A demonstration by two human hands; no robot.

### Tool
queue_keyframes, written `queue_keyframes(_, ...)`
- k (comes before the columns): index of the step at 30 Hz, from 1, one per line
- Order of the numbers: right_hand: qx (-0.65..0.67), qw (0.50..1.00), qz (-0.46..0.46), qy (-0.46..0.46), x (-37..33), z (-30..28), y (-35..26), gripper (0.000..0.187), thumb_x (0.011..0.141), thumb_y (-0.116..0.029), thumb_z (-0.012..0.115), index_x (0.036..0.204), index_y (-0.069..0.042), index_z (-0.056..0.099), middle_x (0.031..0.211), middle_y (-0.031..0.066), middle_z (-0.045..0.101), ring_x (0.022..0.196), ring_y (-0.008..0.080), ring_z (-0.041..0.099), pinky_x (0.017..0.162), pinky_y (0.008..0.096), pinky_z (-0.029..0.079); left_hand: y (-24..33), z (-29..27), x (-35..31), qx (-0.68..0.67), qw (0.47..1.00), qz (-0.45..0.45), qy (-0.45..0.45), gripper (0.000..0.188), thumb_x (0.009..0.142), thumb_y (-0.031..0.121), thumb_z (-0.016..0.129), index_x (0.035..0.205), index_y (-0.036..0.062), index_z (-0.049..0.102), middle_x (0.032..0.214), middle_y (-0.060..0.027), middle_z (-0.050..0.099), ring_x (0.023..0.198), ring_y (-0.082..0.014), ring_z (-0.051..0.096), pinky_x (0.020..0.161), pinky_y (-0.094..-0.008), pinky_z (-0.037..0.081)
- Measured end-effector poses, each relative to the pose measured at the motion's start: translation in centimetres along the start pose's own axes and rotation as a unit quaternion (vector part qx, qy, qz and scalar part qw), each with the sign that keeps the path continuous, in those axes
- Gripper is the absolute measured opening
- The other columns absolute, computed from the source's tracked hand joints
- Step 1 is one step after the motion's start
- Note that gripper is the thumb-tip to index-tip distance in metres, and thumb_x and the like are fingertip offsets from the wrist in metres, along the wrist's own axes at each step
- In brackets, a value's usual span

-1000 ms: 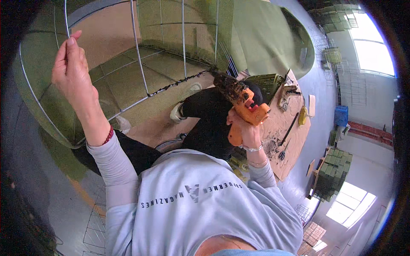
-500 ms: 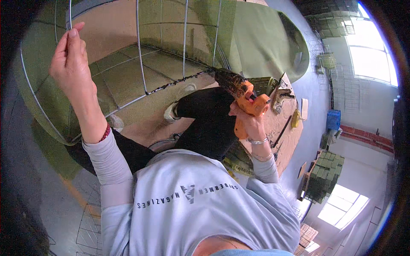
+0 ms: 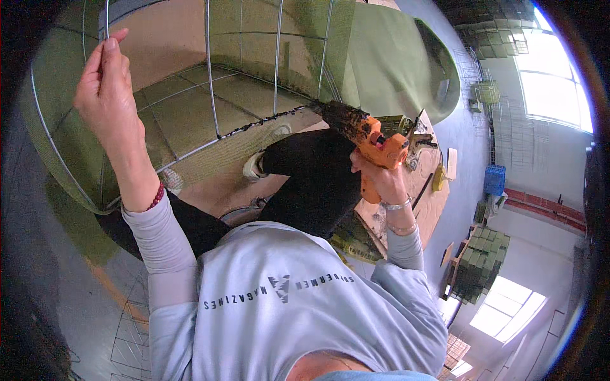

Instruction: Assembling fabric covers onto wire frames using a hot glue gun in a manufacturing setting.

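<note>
A wire frame (image 3: 208, 70) lined with green mesh (image 3: 222, 147) stands before me at the upper left. My left hand (image 3: 114, 92) is closed, thumb and fingers pinching an upright wire of it. My right hand (image 3: 379, 181) grips an orange glue gun (image 3: 383, 150), its front coated in dark residue. The gun's tip points left, close to the far right end of the frame's lower wire. Along that wire runs a lumpy line of black material (image 3: 254, 124), apparently glue. My palm and the wrapped fingers hide part of the gun's handle.
To the right, a brown board (image 3: 427, 219) carries a black stick (image 3: 421, 192), a yellow object (image 3: 439, 178) and a dark-stained stand (image 3: 419, 143). A green sheet (image 3: 387, 70) curves behind it. Stacked green blocks (image 3: 484, 257) and a blue crate (image 3: 495, 180) lie farther right.
My right hand and the glue gun have shifted a little to the right along with the forearm. My left hand still pinches the wire, nearly in place.
</note>
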State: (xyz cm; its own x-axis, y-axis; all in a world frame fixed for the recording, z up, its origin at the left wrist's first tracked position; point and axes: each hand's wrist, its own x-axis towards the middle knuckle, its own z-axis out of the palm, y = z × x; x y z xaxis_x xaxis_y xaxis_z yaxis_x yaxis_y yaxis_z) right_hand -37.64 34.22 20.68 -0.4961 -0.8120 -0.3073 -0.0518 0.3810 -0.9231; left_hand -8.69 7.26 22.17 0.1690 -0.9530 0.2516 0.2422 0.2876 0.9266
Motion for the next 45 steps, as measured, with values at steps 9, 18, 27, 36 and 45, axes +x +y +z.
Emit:
queue_keyframes(9,-0.048,0.999,-0.005,0.002,0.4,0.1,-1.3,0.026,0.076,-0.009,0.074,0.095,-0.002,0.059,0.082,0.0020,0.062,0.069,0.0105,0.058,0.059,0.0255,0.048,-0.3,-0.2,0.0,0.006,1.000,0.005,-0.001,0.023,0.092,0.015,0.056,0.101,-0.0032,0.065,0.062,0.0088,0.038,0.053,0.0011,0.028,0.046,-0.0170,0.017)
queue_keyframes(18,-0.056,0.998,-0.012,0.021,0.7,-0.4,-1.0,0.024,0.075,-0.008,0.074,0.092,-0.003,0.058,0.078,0.0017,0.060,0.065,0.0105,0.056,0.055,0.0248,0.046,-0.1,0.0,0.0,0.013,1.000,0.006,0.006,0.023,0.092,0.016,0.055,0.101,-0.0028,0.065,0.062,0.0087,0.037,0.053,0.0009,0.027,0.046,-0.0172,0.017)
queue_keyframes(27,-0.036,0.999,-0.032,0.002,1.1,-0.2,-1.8,0.021,0.075,-0.009,0.074,0.090,-0.003,0.059,0.077,0.0016,0.061,0.062,0.0103,0.056,0.054,0.0247,0.046,0.1,0.1,-0.2,0.017,1.000,-0.002,0.005,0.022,0.092,0.016,0.055,0.100,-0.0024,0.065,0.061,0.0089,0.035,0.053,0.0008,0.026,0.046,-0.0180,0.016)
queue_keyframes(36,-0.078,0.997,-0.027,0.008,1.5,-0.5,-1.9,0.024,0.074,-0.011,0.076,0.089,-0.003,0.059,0.074,0.0011,0.060,0.062,0.0094,0.056,0.054,0.0240,0.046,0.0,0.1,-0.3,0.023,1.000,0.002,0.003,0.022,0.092,0.016,0.055,0.099,-0.0017,0.066,0.062,0.0088,0.037,0.053,0.0010,0.027,0.046,-0.0176,0.017)
queue_keyframes(45,-0.114,0.993,-0.033,0.021,2.1,-0.5,-2.7,0.026,0.073,-0.013,0.077,0.087,-0.003,0.058,0.073,0.0005,0.059,0.061,0.0093,0.054,0.053,0.0236,0.045,-0.2,0.0,-0.1,0.012,1.000,-0.002,0.018,0.022,0.091,0.017,0.056,0.099,-0.0015,0.066,0.062,0.0089,0.038,0.053,0.0009,0.028,0.046,-0.0174,0.018)
